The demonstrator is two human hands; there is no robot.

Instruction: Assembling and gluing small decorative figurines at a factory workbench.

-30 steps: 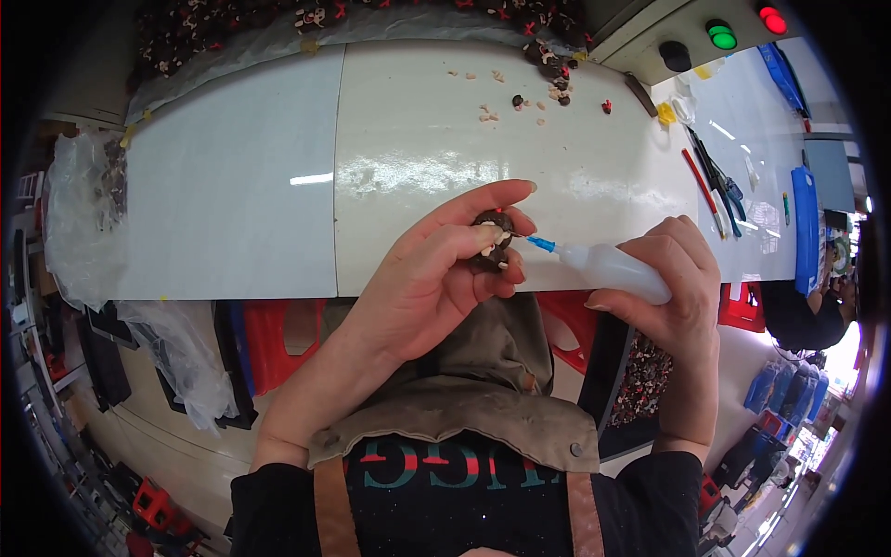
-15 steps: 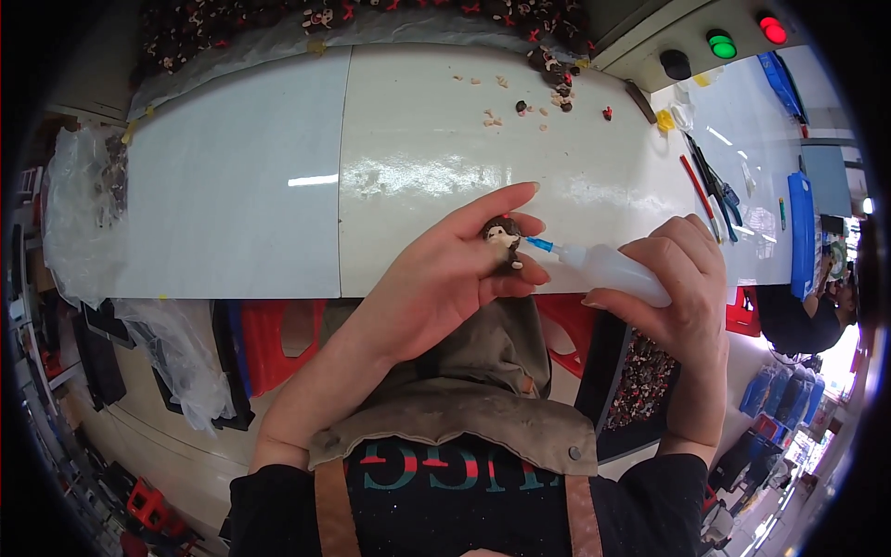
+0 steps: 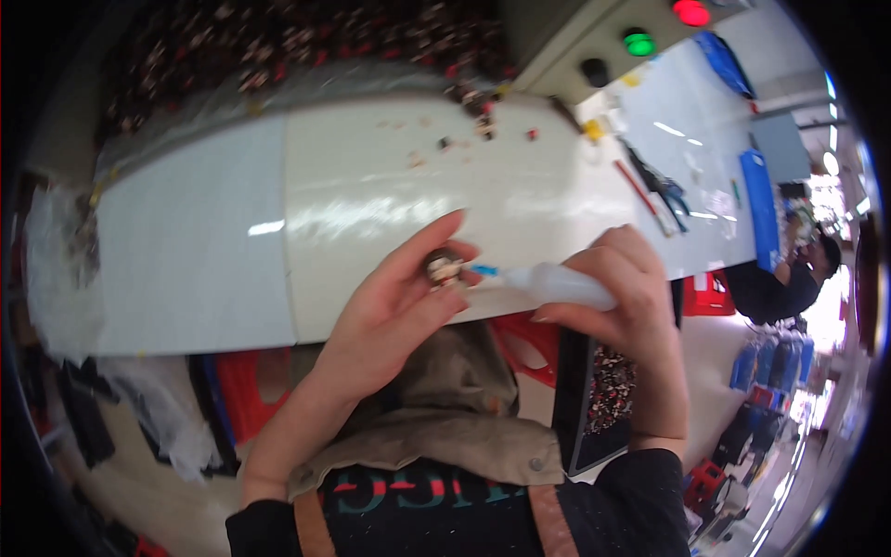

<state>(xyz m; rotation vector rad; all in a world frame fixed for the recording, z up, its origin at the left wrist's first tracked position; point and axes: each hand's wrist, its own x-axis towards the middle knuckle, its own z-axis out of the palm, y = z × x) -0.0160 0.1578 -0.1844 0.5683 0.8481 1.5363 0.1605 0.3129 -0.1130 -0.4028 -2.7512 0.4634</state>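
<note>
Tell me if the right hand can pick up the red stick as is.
Probably not: the right hand is wrapped around the squeeze bottle. The red stick lies beyond that hand on the table, with nothing visible between.

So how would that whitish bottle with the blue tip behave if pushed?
Laid on its side, the bottle would probably roll, since its body looks rounded. Its translucent wall suggests light, squeezable plastic. The slender blue tip may be fragile.

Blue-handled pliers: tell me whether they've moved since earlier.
No; against the button panel, the pliers lie in the same place; only the view has shifted.
</note>
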